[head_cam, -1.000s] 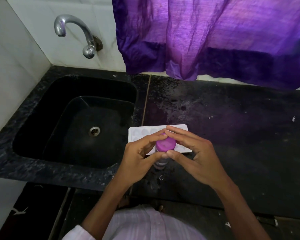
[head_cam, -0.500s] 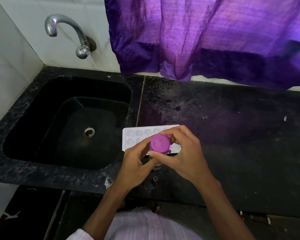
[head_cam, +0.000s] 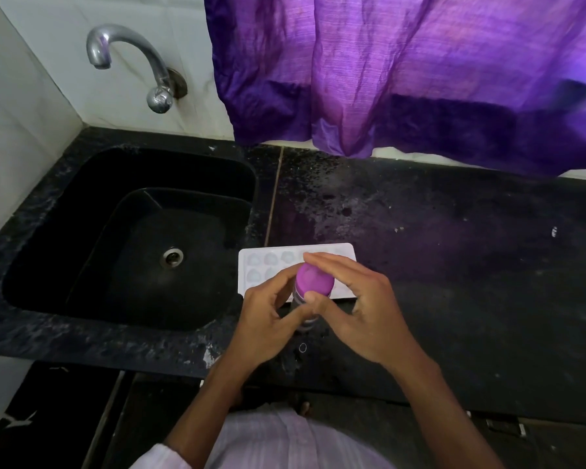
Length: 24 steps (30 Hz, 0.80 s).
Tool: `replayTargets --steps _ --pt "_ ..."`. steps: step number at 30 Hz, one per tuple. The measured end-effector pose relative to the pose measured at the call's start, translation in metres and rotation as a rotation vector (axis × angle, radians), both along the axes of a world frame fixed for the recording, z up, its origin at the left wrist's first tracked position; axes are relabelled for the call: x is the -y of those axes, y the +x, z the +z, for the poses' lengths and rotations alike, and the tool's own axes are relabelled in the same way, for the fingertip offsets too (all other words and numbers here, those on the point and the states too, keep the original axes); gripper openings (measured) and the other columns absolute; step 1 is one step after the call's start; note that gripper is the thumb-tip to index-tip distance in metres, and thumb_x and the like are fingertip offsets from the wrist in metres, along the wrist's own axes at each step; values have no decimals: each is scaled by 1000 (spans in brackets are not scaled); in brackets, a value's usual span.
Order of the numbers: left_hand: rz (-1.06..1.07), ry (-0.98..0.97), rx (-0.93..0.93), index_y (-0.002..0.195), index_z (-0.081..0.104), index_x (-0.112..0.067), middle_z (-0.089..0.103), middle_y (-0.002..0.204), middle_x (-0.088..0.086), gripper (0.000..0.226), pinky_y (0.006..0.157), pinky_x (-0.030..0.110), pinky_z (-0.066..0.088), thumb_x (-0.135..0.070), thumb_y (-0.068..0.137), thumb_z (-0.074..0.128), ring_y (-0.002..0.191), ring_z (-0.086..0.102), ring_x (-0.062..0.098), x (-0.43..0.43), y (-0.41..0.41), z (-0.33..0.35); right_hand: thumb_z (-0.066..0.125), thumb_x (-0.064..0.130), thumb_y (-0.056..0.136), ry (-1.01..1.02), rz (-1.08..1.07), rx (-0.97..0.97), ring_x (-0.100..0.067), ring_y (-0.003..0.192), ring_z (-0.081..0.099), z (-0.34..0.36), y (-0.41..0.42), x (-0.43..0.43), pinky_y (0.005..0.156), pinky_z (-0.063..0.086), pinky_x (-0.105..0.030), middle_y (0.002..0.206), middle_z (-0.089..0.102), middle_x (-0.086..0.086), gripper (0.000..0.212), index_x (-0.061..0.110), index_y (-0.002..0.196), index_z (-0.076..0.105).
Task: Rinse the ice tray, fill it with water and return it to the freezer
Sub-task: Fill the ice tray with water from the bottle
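Note:
A white ice tray (head_cam: pixel 261 265) lies flat on the black counter just right of the sink, partly hidden behind my hands. In front of it stands a clear bottle with a purple cap (head_cam: pixel 313 280). My left hand (head_cam: pixel 268 319) grips the bottle's body below the cap. My right hand (head_cam: pixel 356 309) pinches the purple cap between thumb and fingers. Most of the bottle's body is hidden by my hands.
A black sink (head_cam: pixel 139 238) with a steel drain (head_cam: pixel 173 257) lies to the left, under a chrome tap (head_cam: pixel 129 62) on the white wall. A purple curtain (head_cam: pixel 403 72) hangs over the back of the wet black counter (head_cam: pixel 454 265).
My right hand's fingers have shifted round the purple cap, twisting it, while my left hand keeps hold of the bottle. The tray stays in place.

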<state>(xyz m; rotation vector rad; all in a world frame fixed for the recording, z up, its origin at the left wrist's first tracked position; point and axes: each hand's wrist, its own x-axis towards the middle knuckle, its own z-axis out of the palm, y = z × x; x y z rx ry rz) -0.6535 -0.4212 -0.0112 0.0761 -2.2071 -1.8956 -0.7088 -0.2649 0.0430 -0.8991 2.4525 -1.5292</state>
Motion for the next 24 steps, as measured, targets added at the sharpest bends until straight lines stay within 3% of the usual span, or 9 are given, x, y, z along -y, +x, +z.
replayTargets --steps 3,6,9,12,14,17,19,21,24 --pt "8 -25 0 130 60 -21 72 118 -10 50 95 33 56 -3 86 75 110 69 14 -1 -1 -1 84 54 70 94 -110 -37 -6 111 57 -1 1 4 89 46 -12 117 59 15 59 24 117 65" --pt "-2 12 -9 131 60 -18 72 120 -6 55 98 35 54 -4 82 79 112 69 18 0 -1 -4 79 65 62 134 -7 95 2 128 41 0 5 3 98 34 -4 130 40 24 85 31 136 52" --pt "-8 42 0 134 58 -7 71 123 -1 56 101 40 53 -10 83 80 115 68 20 2 -1 -6 79 40 82 -28 120 179 -1 143 35 1 7 -4 115 33 -21 153 39 16 77 21 149 44" --pt "1 45 13 134 59 -12 71 121 -3 54 100 39 54 -21 85 78 113 68 19 1 0 -6 81 21 83 -90 37 102 -6 129 55 0 4 -5 108 47 -37 137 61 11 56 18 136 61" --pt "12 31 21 132 60 -13 72 120 -4 50 99 39 54 -13 86 77 113 68 18 0 0 -7 88 37 71 -42 -72 37 -2 114 61 0 1 -1 98 51 -23 122 64 15 61 24 126 65" --pt "14 24 17 133 59 -13 71 123 -5 54 101 35 53 -5 83 78 116 67 16 0 -1 -8 84 61 53 107 -87 64 5 117 43 2 1 2 93 38 -4 124 46 18 85 39 130 57" --pt "0 44 10 134 58 -7 70 125 -1 55 102 36 52 -8 83 79 117 66 19 1 -1 -7 84 57 58 109 42 145 4 134 31 3 2 -1 105 33 -7 141 36 21 88 39 139 52" --pt "-8 57 5 133 58 -4 71 124 -1 54 102 37 52 -20 85 77 116 67 19 0 -1 -6 81 38 78 5 147 188 -2 142 34 4 1 -5 114 35 -23 152 39 18 69 29 141 54" --pt "-1 66 18 130 61 -9 72 118 -4 53 98 36 54 -27 83 78 111 69 17 0 -1 -5 79 18 84 -51 110 103 -10 132 53 1 -4 -6 109 46 -40 139 60 10 53 17 135 62"
